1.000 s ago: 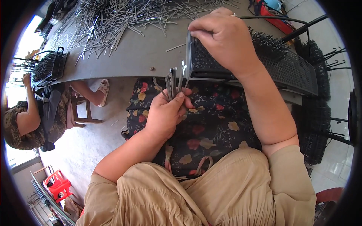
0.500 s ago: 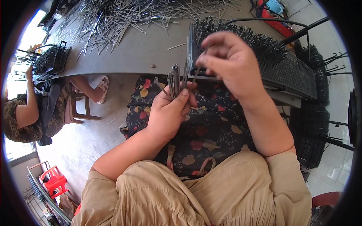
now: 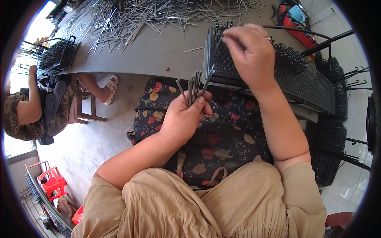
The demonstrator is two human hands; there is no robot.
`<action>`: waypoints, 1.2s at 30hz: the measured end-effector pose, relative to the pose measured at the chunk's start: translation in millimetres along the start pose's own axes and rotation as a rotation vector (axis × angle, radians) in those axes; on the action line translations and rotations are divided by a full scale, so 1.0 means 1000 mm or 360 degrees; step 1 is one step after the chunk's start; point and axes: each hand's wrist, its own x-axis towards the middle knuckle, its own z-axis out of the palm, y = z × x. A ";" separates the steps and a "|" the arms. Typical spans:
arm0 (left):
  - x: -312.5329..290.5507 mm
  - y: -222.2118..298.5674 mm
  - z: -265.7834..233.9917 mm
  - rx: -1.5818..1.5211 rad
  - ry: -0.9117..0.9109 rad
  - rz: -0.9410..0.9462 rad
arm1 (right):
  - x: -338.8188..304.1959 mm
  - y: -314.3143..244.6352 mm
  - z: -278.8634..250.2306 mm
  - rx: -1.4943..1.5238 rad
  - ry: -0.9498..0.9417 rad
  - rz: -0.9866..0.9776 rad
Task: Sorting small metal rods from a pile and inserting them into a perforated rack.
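My left hand (image 3: 180, 115) is closed around a bunch of thin grey metal rods (image 3: 193, 89) that fan upward above my lap. One rod leans out to the left of the bunch and another to the right, its tip near the rack's front edge. Over the left end of a black perforated rack (image 3: 274, 81), my right hand (image 3: 254, 57) has thumb and fingers pinched together. A thin metal rod (image 3: 218, 43) slants down from these fingertips toward the holes; its upper end is hidden by them. Many dark rods stand upright in the rack behind this hand.
Loose metal rods (image 3: 135, 23) lie heaped across the grey table (image 3: 131, 61). A small nut-like piece (image 3: 166, 69) sits near its front edge. To the left, another person (image 3: 31, 107) works at a similar rack (image 3: 59, 57). Dark filled racks (image 3: 331, 131) hang at right.
My right hand has moved up and away from the left hand to the rack, with a rod in its fingers. The left hand keeps its bunch, nearly in place. The view has shifted slightly.
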 end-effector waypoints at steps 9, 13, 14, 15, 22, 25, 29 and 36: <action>-0.001 -0.001 -0.002 -0.0425 -0.0103 0.0169 | -0.012 -0.055 -0.024 0.1496 -0.0524 0.1606; -0.004 0.002 0.008 -0.0404 -0.0056 0.0192 | -0.016 -0.053 -0.029 0.1743 -0.0768 0.1761; -0.004 0.002 0.008 -0.0383 -0.0080 0.0198 | -0.015 -0.051 -0.031 0.1741 -0.0764 0.1765; -0.003 0.001 0.008 -0.0364 -0.0099 0.0203 | -0.015 -0.049 -0.032 0.1792 -0.0622 0.1749; 0.003 0.000 0.002 -0.0349 -0.0044 0.0115 | -0.012 -0.009 -0.030 0.1474 0.0094 0.1362; 0.003 -0.001 0.003 -0.0382 -0.0014 0.0094 | -0.015 -0.005 -0.028 0.1448 0.0324 0.1206; 0.003 -0.001 0.004 -0.0357 0.0013 0.0051 | -0.018 -0.003 -0.027 0.1367 0.0324 0.1180; 0.005 -0.002 0.002 -0.0293 0.0020 0.0069 | -0.022 -0.002 -0.025 0.1144 0.0188 0.1071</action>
